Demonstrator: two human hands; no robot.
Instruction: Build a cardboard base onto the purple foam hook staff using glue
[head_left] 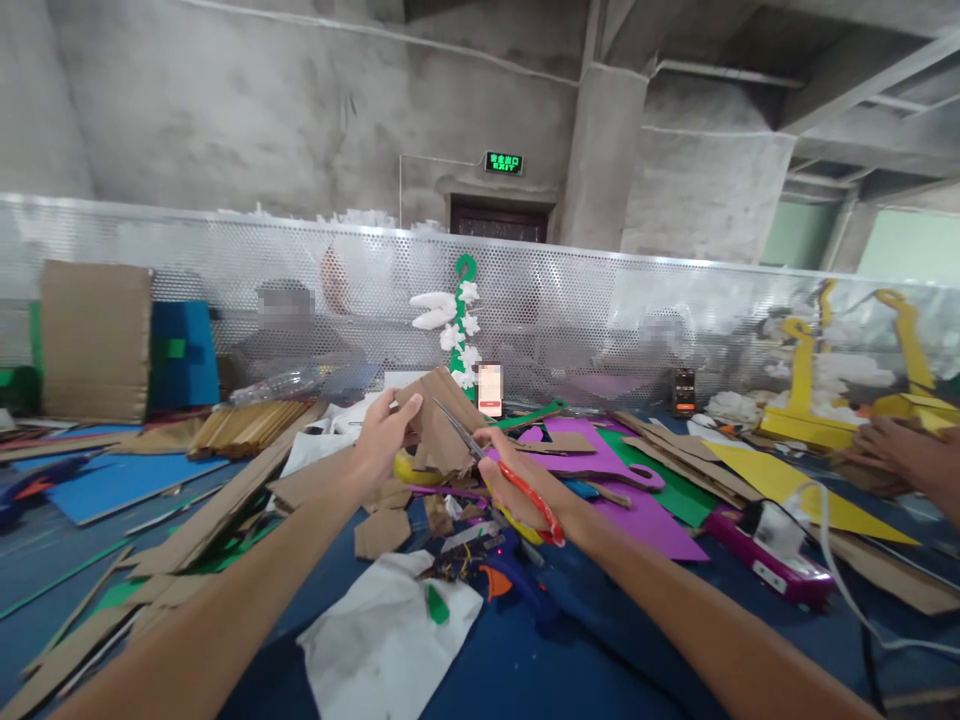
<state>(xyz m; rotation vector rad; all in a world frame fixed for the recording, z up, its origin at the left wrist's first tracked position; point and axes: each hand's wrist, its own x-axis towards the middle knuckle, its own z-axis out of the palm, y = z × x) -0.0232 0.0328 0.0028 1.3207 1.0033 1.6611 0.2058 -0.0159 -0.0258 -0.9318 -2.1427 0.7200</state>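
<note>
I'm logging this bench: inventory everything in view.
Cardboard piece: 1, brown, centre
Scissors: 1, red-yellow handles, centre
Glue guns: 2, blue-orange, front, left
Phones: 2, pale and dark, back
Power strip: 1, magenta, right
Sheets: many, white and coloured, throughout
Decoration: 1, green and white, back
Hooked stands: several, yellow, right
Cardboard scraps: many, brown, throughout
Table: 1, blue, beneath
Perforated barrier: 1, silver, behind
Exit sign: 1, green, wall
Co-worker's hand: at least 1, right edge
Left hand: 1, on cardboard
Right hand: 1, on scissors
</note>
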